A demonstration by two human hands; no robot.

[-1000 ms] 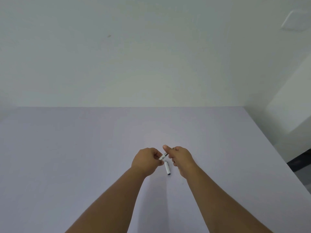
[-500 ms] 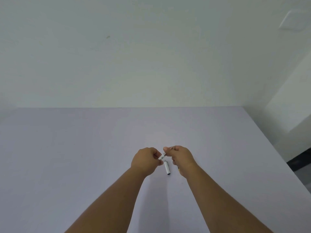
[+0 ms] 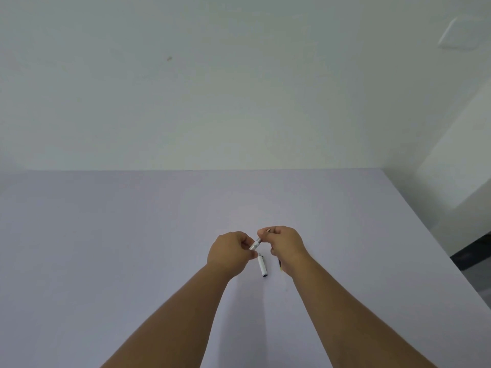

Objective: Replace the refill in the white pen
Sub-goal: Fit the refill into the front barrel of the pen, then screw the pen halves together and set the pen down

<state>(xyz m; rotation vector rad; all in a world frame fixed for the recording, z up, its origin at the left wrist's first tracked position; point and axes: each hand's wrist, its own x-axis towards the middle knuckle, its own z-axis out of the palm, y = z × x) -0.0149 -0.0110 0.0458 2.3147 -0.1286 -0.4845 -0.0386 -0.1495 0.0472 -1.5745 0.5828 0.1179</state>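
While both hands, left hand (image 3: 230, 253) and right hand (image 3: 285, 244), pinched the pen (image 3: 255, 244), its cap (image 3: 262, 266) lay on the table (image 3: 106, 235); no writing was legible.

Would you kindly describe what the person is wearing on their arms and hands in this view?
Nothing, as far as the view shows. The left hand and the right hand are gloveless, and both forearms are bare from the wrist down to the bottom edge of the picture, with no sleeve, watch or bracelet visible. A small speck near the right hand's knuckles might be a ring, but it is too small to tell.
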